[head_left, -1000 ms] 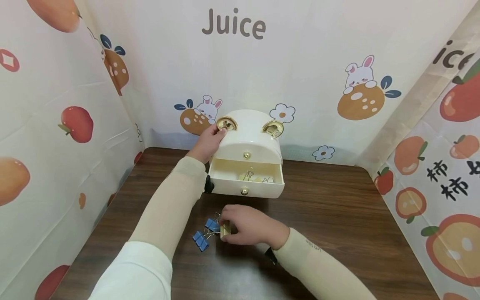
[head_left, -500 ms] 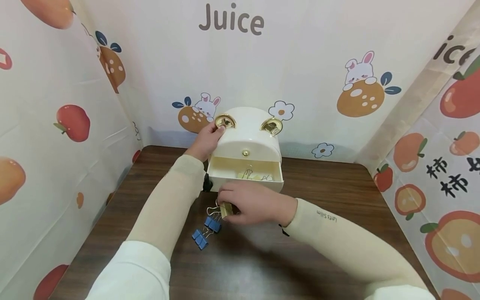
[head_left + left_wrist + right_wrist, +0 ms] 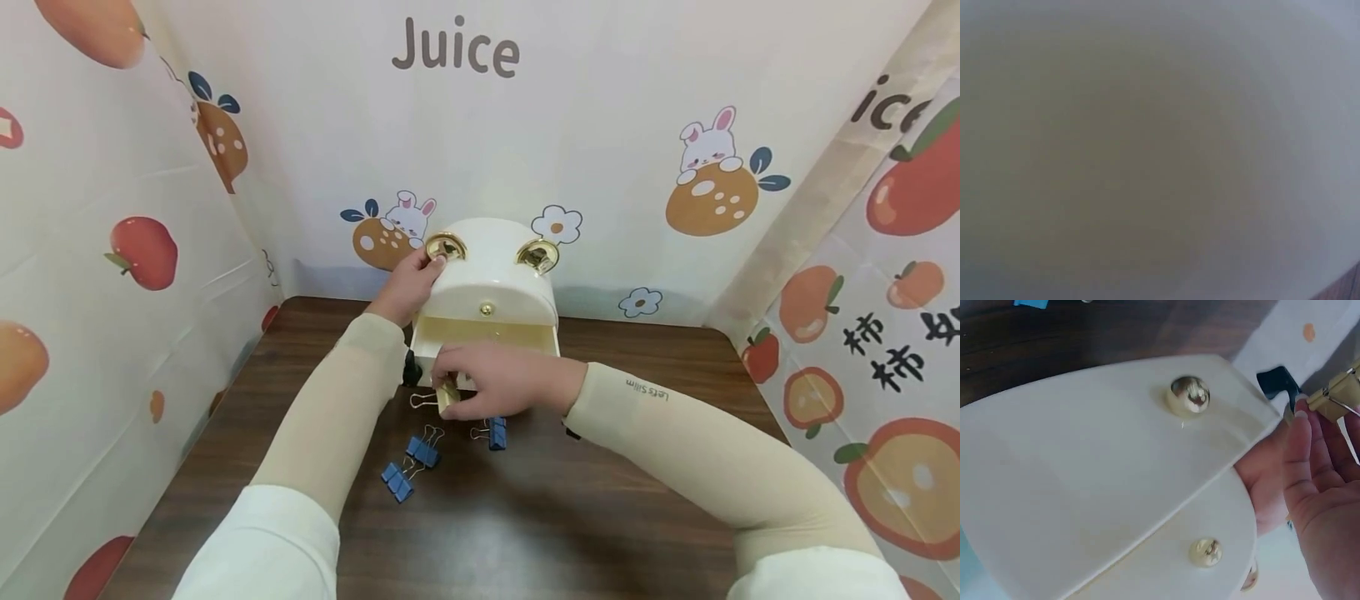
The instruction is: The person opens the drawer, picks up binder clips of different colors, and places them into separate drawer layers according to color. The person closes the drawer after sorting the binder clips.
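A small white drawer box (image 3: 491, 296) with two gold rings on top stands at the back, its lower drawer (image 3: 1085, 456) pulled out. My left hand (image 3: 405, 287) holds the box at its left gold ring (image 3: 446, 247), thumb against the rim. My right hand (image 3: 517, 375) pinches a yellow binder clip (image 3: 1335, 397) by its body, in front of the drawer and overlapping its front in the head view. That hand hides most of the drawer's inside. Three blue binder clips lie on the table: a left one (image 3: 397, 482), a middle one (image 3: 423, 451) and a right one (image 3: 497, 433).
The dark wooden table (image 3: 600, 517) is bordered by printed cloth (image 3: 615, 142) at the back and sides. Gold knobs, such as the upper knob (image 3: 486, 309), stick out from the drawer fronts. Only a blurred pale surface (image 3: 1147, 150) fills most of the left wrist view.
My right hand has lifted the yellow binder clip from beside the blue ones and carried it back toward the drawer. The right blue clip has come into view. My left hand stays on the box.
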`<state>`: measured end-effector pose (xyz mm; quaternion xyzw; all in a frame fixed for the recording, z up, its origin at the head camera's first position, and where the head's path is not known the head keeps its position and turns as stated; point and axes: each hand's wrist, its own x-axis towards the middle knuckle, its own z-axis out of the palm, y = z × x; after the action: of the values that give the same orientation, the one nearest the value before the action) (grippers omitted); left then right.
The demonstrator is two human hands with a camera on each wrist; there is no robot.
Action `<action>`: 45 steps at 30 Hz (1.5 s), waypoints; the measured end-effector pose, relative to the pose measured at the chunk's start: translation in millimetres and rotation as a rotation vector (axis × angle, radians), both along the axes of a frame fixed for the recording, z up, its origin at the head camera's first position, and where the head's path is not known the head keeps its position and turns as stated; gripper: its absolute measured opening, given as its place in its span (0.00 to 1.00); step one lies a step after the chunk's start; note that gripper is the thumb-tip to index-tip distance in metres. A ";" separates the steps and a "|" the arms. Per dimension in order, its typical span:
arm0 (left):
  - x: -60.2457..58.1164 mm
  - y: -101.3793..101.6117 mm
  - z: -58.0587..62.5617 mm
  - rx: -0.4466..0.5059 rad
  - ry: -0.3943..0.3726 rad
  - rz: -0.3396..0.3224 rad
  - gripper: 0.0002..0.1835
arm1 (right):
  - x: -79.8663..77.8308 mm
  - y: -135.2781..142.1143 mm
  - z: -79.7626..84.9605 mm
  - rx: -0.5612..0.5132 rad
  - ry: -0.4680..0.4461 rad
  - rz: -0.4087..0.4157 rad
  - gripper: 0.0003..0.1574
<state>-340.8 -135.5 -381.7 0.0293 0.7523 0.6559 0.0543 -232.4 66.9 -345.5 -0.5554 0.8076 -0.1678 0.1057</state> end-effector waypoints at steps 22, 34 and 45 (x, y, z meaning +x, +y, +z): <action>-1.7 0.9 -2.0 -0.009 -0.013 0.008 0.25 | -18.6 -18.5 -12.1 0.013 -0.043 -0.569 0.16; -0.6 2.2 -0.9 -0.011 0.006 0.003 0.25 | -41.2 -30.5 -19.6 0.070 -0.167 -0.578 0.29; -1.1 1.1 -0.6 -0.010 0.020 0.001 0.25 | -47.1 -39.7 -26.1 0.153 -0.180 -0.680 0.28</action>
<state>-341.9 -134.4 -382.2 0.0353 0.7560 0.6519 0.0465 -279.5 27.2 -371.6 -0.2283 0.9439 -0.1808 0.1559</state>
